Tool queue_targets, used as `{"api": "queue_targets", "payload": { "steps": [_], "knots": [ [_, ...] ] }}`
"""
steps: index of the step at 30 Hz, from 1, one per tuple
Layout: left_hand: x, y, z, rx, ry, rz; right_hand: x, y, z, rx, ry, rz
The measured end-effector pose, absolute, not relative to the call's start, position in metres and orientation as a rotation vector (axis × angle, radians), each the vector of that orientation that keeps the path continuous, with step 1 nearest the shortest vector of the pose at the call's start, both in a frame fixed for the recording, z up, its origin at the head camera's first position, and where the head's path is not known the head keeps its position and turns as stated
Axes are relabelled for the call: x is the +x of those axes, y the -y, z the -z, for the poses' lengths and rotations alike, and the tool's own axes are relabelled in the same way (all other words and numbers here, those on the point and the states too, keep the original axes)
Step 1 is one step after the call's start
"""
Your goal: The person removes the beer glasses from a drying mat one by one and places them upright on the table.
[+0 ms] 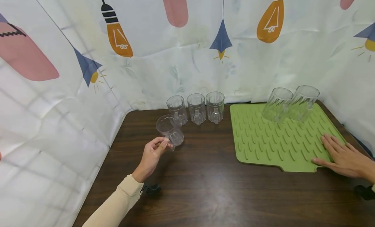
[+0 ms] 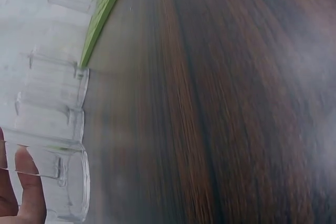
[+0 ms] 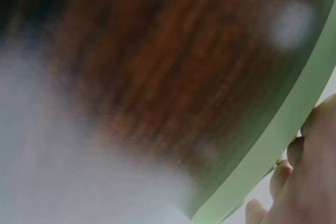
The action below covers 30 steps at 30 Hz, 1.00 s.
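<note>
Legible text, labels, brands, numbers: 0 across 3 views. Surfaces read: 6 clear, tall, handled mugs (image 1: 197, 108); ribbed green rectangular mat (image 1: 263, 142); dark brown wood-grain desk (image 1: 211, 184); wrinkled white backdrop (image 1: 181, 45), whose orange, blue and pink prints are pictorial, without readable characters.

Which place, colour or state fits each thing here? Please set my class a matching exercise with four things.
1. Left hand
2. Right hand
3. Mat
4. Row of three mugs

A. Green
B. Standing on the brown tabletop
C. Holding a clear mug
D. Touching the mat's edge

Pairs: 1-C, 2-D, 3-A, 4-B
</note>
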State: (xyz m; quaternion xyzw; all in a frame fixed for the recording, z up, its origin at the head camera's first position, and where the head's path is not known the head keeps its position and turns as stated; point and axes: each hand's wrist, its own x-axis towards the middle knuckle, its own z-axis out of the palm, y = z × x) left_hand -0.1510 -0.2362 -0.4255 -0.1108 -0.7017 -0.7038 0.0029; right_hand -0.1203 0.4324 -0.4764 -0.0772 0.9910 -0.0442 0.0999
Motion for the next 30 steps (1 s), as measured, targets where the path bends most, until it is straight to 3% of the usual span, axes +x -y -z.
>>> {"api": "queue_targets", "payload": {
  "steps": [30],
  "knots": [
    [-0.188,0.268,0.418,-0.138,2.179,2.147,-0.122,-0.434,0.478,-0.257,-2.920,0.169]
  ]
}}
